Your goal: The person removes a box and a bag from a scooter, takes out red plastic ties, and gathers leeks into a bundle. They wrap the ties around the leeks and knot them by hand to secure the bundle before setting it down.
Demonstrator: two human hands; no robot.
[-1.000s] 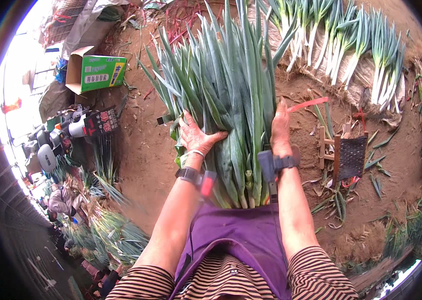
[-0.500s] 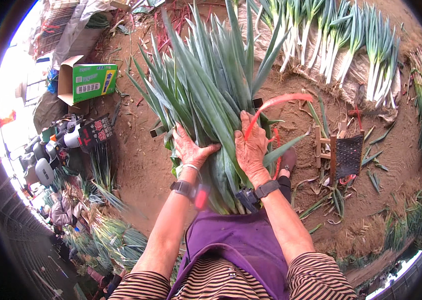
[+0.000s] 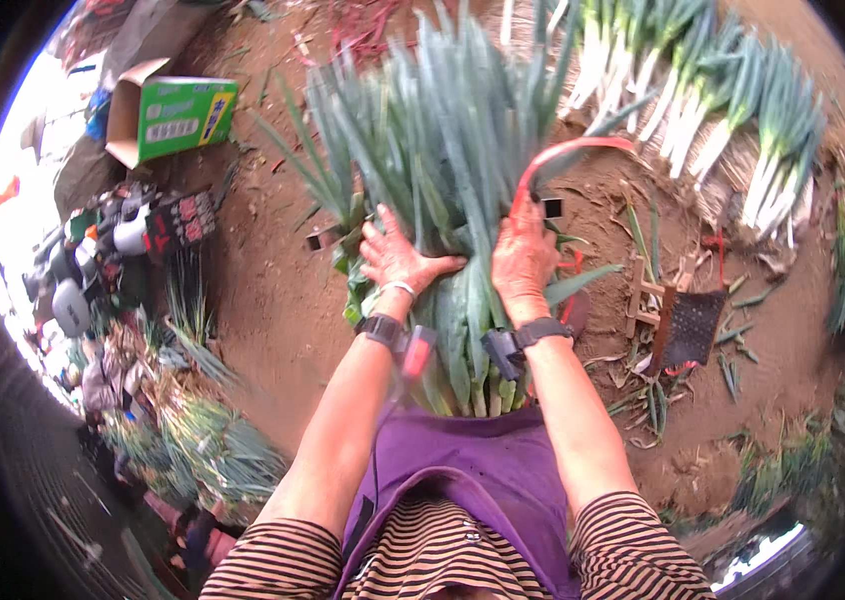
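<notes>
Perhaps the big green-onion bundle (image 3: 448, 165) could splay or slump sideways if I press unevenly. It fills the frame's upper centre, between my fingers: my left hand (image 3: 403, 258) spread open against it, my right hand (image 3: 525, 262) opposite, a red strip (image 3: 573, 150) at its fingertips; whether pinched, I can't tell.

I count one bare left hand (image 3: 398, 258), one bare right hand (image 3: 525, 260) and two dark wristbands (image 3: 546, 330). On my feed there is one big bundle of long green leafy stalks (image 3: 433, 150), at least one flat red strip (image 3: 563, 152), one purple cloth apron (image 3: 453, 450), one open green cardboard box (image 3: 178, 118) and one small wooden-framed stool with a dark webbed seat (image 3: 693, 325).
</notes>
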